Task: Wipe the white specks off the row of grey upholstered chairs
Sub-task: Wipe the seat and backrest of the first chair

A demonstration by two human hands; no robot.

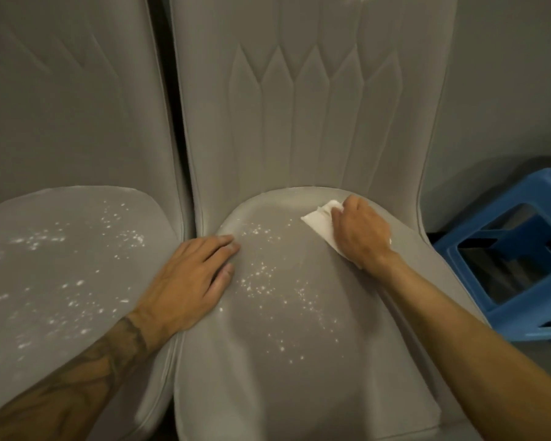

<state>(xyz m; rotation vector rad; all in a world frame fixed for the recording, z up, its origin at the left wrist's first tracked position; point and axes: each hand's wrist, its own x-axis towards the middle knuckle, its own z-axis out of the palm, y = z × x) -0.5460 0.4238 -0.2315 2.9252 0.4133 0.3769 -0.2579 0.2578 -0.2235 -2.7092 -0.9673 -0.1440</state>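
- While the right hand point(360, 230) pressed a folded white paper wipe point(318, 218) onto the back right part of the right-hand grey upholstered chair seat point(268, 370), its fingers were curled over the wipe's far edge and gripped it.
- The left hand point(201, 275) lay flat on that seat's left edge, fingers straight and close together, holding nothing.
- White specks point(264, 281) were scattered across the middle of that seat, between the two hands and on toward its front. The wipe sat just behind and to the right of them.
- A second grey upholstered seat point(86, 218), just beside the first on the left, carried its own wide scatter of the same specks, and neither hand was on them.
- A blue plastic stool point(506, 198) stood near the right chair's outer side.
- Likely risks:
  - A sweep toward the left could have driven specks into the dark gap between the two chairs or onto the neighbouring seat.
  - Heavy pressure might have smeared them into the fabric rather than lifting them.
  - The left fingertips, resting at the edge of the scatter, could have pressed some in.
  - The thin wipe might have bunched under the palm and skipped patches.
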